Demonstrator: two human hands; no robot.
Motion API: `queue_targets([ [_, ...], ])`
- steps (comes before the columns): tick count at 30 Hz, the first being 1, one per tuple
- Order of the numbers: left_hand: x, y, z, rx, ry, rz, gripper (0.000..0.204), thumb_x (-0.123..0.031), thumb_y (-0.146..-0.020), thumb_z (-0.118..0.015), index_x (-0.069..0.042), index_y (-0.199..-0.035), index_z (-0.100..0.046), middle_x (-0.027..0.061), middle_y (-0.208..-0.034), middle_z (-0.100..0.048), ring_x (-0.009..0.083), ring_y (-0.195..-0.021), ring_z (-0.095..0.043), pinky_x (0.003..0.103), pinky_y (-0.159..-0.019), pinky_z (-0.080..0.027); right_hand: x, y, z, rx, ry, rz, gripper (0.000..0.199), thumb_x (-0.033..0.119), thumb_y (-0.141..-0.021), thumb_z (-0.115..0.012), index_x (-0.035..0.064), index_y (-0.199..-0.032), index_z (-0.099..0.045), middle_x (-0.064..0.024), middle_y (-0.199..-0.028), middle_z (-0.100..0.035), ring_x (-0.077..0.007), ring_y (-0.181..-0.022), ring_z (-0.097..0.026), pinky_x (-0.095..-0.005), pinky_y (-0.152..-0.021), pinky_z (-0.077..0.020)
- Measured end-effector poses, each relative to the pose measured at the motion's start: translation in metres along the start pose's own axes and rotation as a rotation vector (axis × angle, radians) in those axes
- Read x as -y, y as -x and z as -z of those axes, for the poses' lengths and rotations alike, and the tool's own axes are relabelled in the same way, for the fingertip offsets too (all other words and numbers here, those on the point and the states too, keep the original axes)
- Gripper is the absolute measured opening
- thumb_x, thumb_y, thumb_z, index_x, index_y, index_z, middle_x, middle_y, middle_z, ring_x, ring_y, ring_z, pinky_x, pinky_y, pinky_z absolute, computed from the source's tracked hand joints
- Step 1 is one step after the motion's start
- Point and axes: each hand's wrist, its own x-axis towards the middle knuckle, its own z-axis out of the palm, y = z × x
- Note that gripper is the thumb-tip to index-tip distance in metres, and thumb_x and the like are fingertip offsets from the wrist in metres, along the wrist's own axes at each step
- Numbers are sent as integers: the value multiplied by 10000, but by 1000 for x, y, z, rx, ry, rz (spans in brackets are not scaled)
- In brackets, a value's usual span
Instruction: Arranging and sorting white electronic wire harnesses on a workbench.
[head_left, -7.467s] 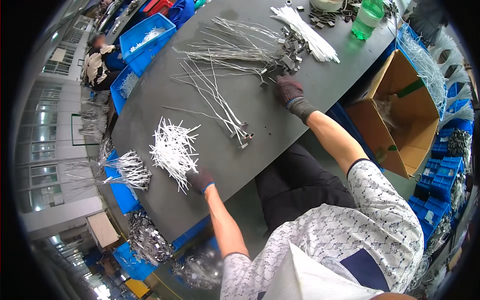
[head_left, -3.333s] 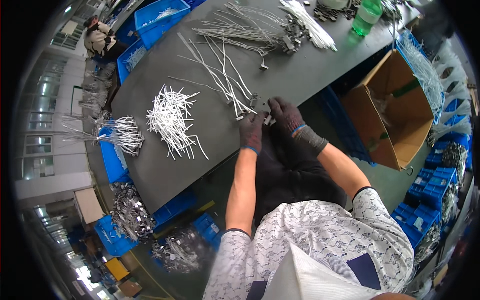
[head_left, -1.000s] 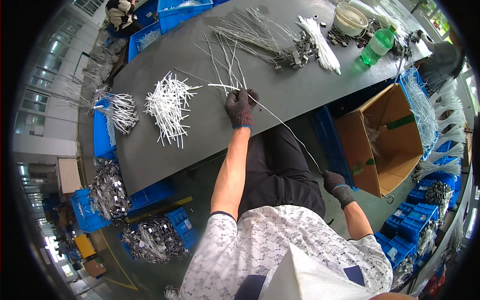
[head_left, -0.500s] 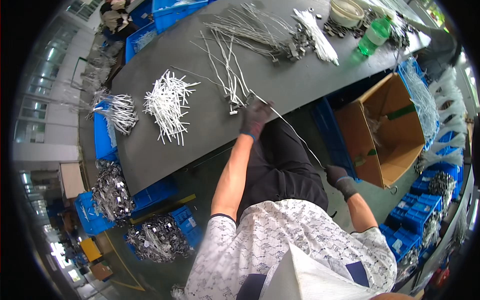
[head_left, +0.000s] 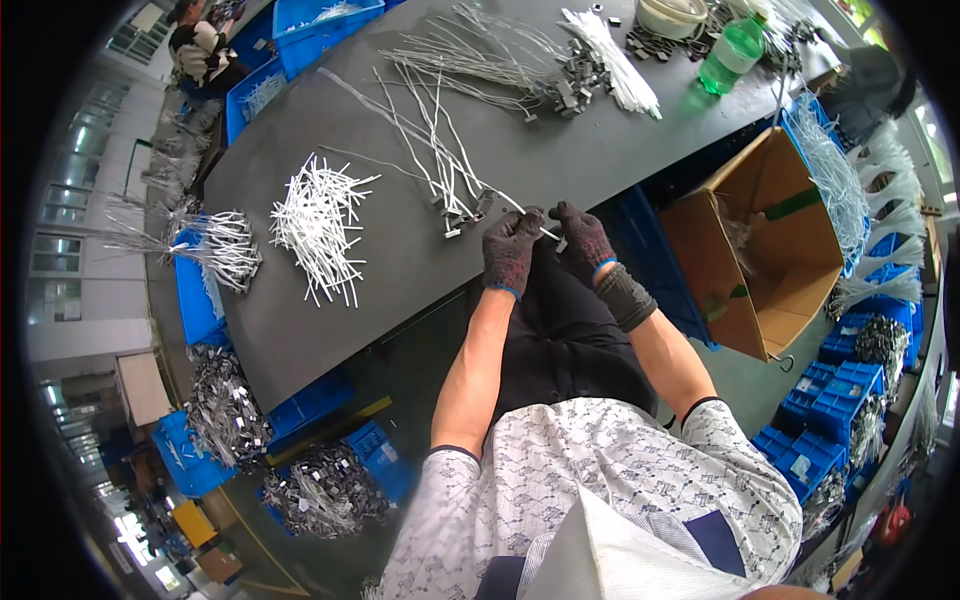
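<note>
At the table's near edge my left hand (head_left: 511, 250), in a dark grey knit glove, is closed around a white cable (head_left: 508, 201). A short white end of it with a small grey tip shows between my two hands. Close by on the right, my gloved right hand (head_left: 586, 238) has its fingers bent together; what they hold, if anything, is hidden. Several white cables with small connectors (head_left: 455, 222) lie on the table just left of my left hand. Further left is a pile of short white tubes (head_left: 318, 228).
On the dark table (head_left: 330, 350) are more bundled cables (head_left: 470, 62), a green bottle (head_left: 732, 56) and a white tub (head_left: 670, 17). An open cardboard box (head_left: 700, 250) stands at the right. Blue crates (head_left: 815, 385) of cables surround the table. Another person (head_left: 195, 45) is at the far left.
My right hand has come up from the lower right, where the long thin cable ran to it, to beside my left hand. That stretched cable no longer shows between them.
</note>
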Motion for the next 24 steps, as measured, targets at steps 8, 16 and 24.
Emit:
queue_targets([
  [8, -8, -61, 85, 30, 197, 119, 362, -354, -991, -660, -24, -1116, -738, 37, -919, -730, 126, -826, -690, 281, -692, -557, 71, -97, -53, 166, -130, -439, 439, 400, -1013, -508, 29, -1231, -594, -230, -855, -714, -513, -810, -657, -516, -791, -546],
  [16, -15, -68, 190, -487, -809, -62, 403, -396, -914, -656, -38, -1097, -688, 180, -1021, -725, 361, -946, -706, 446, -794, -554, -12, -221, -41, -4, 879, 26, 390, 379, -944, -577, 69, -1177, -615, -246, -1070, -676, -460, -987, -658, -547, -838, -529],
  [24, 44, 8, 322, -783, -1306, 484, 475, -455, -839, -691, -49, -1085, -687, 253, -1113, -699, 446, -1023, -677, 543, -847, -549, -90, -200, 8, -117, 643, -435, 333, 323, -840, -656, 56, -1032, -704, -235, -989, -712, -400, -933, -694, -501, -801, -551],
])
